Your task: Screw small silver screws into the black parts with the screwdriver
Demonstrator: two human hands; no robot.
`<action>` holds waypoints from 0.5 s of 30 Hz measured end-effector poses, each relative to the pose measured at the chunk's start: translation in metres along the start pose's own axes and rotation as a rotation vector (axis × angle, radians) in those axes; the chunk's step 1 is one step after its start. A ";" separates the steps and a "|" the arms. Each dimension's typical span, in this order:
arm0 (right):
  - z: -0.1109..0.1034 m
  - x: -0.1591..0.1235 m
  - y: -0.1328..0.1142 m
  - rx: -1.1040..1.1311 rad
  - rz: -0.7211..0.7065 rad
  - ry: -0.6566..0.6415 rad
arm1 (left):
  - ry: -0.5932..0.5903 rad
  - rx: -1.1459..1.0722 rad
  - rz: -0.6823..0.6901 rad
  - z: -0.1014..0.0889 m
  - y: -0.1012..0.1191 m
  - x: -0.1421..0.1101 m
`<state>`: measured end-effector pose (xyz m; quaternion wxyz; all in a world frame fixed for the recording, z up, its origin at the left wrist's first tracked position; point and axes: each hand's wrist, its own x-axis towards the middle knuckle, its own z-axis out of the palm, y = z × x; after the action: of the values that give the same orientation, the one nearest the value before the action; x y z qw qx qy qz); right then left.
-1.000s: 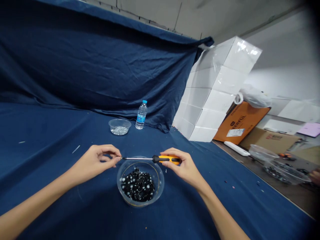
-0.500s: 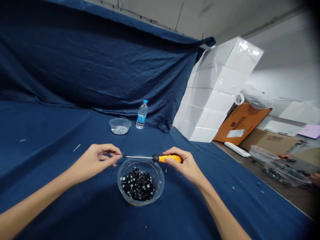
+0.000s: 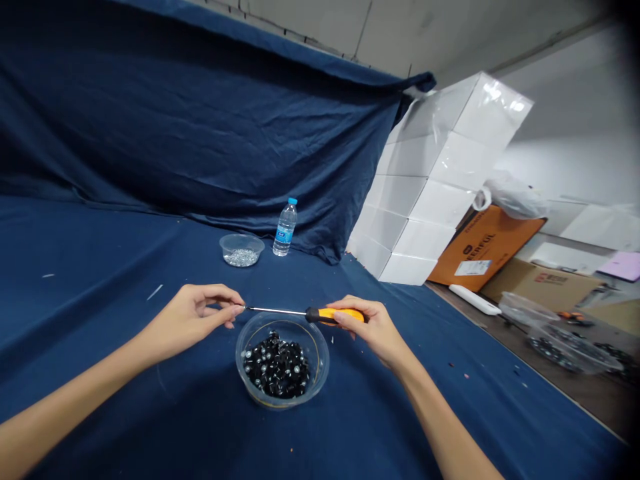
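My right hand [image 3: 373,328] grips the orange and black handle of a screwdriver [image 3: 305,312], which lies level above a clear bowl [image 3: 281,361]. Small black parts with silver tips fill the bowl. My left hand [image 3: 193,315] is pinched shut at the screwdriver's tip, on something too small to make out. Both hands hover just behind the bowl's far rim, over the blue cloth [image 3: 100,280].
A second clear bowl [image 3: 241,249] with small silver pieces and a water bottle [image 3: 285,228] stand further back. Stacked white boxes [image 3: 435,180] and cardboard boxes [image 3: 483,245] rise at the right. More clear containers [image 3: 560,330] sit on the bare table at far right.
Both hands and the screwdriver stay in nearly the same pose. The view has shifted slightly, and my right fingers have turned a little on the handle.
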<state>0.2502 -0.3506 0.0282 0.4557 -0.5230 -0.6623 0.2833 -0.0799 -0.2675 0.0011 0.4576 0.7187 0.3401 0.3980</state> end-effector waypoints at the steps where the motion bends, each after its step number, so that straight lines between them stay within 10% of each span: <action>1: 0.000 0.000 0.000 -0.001 0.007 0.000 | -0.006 0.001 0.001 0.000 -0.001 0.000; 15: 0.001 -0.001 -0.001 0.086 0.105 0.013 | 0.006 0.018 -0.015 -0.002 -0.007 0.000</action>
<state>0.2487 -0.3520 0.0279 0.4665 -0.5390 -0.6181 0.3315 -0.0822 -0.2642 -0.0045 0.4530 0.7192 0.3504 0.3935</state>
